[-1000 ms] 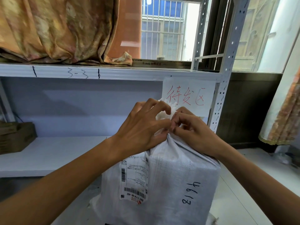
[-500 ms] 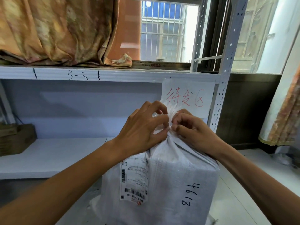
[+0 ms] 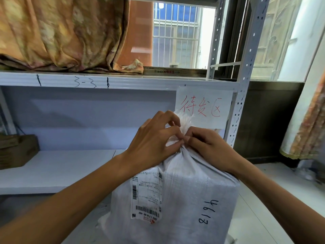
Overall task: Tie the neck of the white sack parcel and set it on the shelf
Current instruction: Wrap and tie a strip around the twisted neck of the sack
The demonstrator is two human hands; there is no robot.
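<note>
The white woven sack parcel (image 3: 184, 199) stands upright in front of the shelf, with a shipping label and the handwritten number 8194 on its side. Its neck (image 3: 184, 123) is bunched together at the top, frayed ends sticking up. My left hand (image 3: 153, 143) pinches the bunched neck from the left. From the right, my right hand (image 3: 207, 147) pinches it, fingertips touching those of the left. The knot or string itself is hidden between the fingers. The white shelf board (image 3: 58, 169) lies behind and to the left of the sack.
A brown cardboard box (image 3: 15, 150) sits at the left end of the shelf board. A paper sign with red writing (image 3: 204, 106) hangs from the upper shelf beside the perforated upright (image 3: 235, 120). Patterned cloth (image 3: 58, 34) lies on the upper shelf. Tiled floor (image 3: 263, 199) on the right.
Both hands have stayed at the sack's neck, with only small finger movements. The bunched frayed top now stands a little higher above the fingers.
</note>
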